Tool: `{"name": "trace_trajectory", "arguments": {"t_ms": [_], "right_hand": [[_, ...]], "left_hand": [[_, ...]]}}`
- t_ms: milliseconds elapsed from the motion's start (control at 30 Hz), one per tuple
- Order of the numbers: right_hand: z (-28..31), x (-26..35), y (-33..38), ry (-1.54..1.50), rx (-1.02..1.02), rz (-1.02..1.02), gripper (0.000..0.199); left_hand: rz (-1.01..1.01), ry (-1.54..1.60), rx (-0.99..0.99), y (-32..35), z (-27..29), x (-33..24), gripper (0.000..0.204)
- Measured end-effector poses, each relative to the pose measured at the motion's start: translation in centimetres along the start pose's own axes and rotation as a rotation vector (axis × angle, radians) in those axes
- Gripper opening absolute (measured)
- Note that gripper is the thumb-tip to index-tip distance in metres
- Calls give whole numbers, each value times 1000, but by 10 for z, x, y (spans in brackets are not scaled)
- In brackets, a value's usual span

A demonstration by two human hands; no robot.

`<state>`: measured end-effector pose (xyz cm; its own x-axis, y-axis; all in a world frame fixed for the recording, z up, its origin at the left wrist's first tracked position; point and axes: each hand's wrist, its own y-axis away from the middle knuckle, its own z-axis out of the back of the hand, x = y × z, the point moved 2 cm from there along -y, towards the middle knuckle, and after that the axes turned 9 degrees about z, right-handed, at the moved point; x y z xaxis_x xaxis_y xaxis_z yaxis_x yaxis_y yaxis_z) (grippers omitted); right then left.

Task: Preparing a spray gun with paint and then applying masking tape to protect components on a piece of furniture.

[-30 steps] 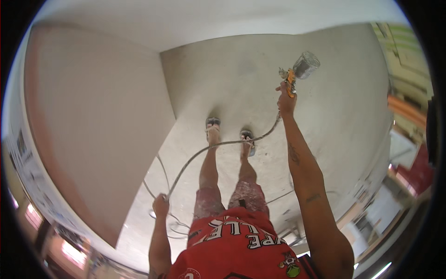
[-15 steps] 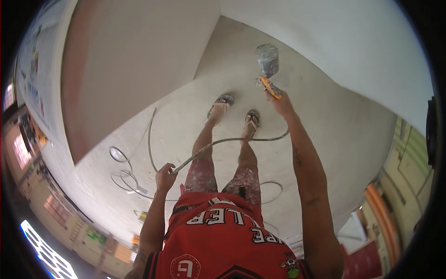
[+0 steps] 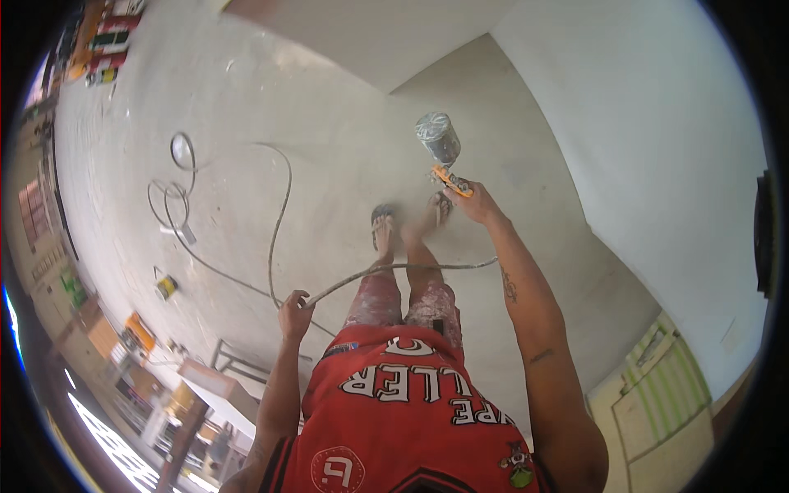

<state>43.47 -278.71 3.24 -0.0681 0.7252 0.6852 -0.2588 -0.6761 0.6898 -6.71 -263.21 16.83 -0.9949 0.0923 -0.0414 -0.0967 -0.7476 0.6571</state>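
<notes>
My right hand (image 3: 478, 202) is closed around the orange grip of a paint spray gun (image 3: 452, 181), held out in front of me. A grey, paint-smeared cup (image 3: 439, 140) sits at the gun's far end. Closer to my body, my left hand (image 3: 294, 315) is closed on a thin grey air hose (image 3: 362, 279). From there the hose crosses in front of my legs towards my right forearm. Its other length trails over the floor on the left. The gun's nozzle and trigger are too small to make out.
Loops of hose (image 3: 149, 197) lie on the floor at the left, near a small yellow-and-dark can (image 3: 167, 287). A pale wall panel (image 3: 649, 156) rises on the right, another (image 3: 386, 37) ahead. Behind at left stand a metal frame (image 3: 238, 361) and stacked furniture parts.
My body has turned left and my feet have shifted in a step. The panel ahead has slid up and right in view. Both hands keep their hold on spray gun and hose.
</notes>
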Motion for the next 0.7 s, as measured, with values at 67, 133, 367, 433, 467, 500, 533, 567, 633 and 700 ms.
{"name": "trace_trajectory", "arguments": {"t_ms": [67,133,367,433,467,500,533,567,633,700], "right_hand": [[14,21,9,0,71,49,39],[4,19,19,55,-13,77,39],[-15,-17,8,173,-125,49,37],[-21,-19,4,241,-44,35,37],[-24,-15,7,244,41,33,36],[-27,-11,8,246,124,30,36],[-29,-6,8,263,137,37,36],[-33,-1,11,277,182,68,36],[-39,8,20,301,230,105,36],[-50,13,29,309,149,216,37]], "left_hand": [[75,40,-10,33,-4,6,26],[116,57,26,54,-17,24,26],[214,239,41,90,-73,45,26],[228,275,22,101,-89,53,26],[247,293,21,109,-96,53,26],[253,298,31,117,-103,54,26],[258,303,40,125,-110,54,26],[267,315,38,132,-113,54,26],[282,340,0,144,-120,54,27],[267,366,-21,152,-129,69,27]]}}
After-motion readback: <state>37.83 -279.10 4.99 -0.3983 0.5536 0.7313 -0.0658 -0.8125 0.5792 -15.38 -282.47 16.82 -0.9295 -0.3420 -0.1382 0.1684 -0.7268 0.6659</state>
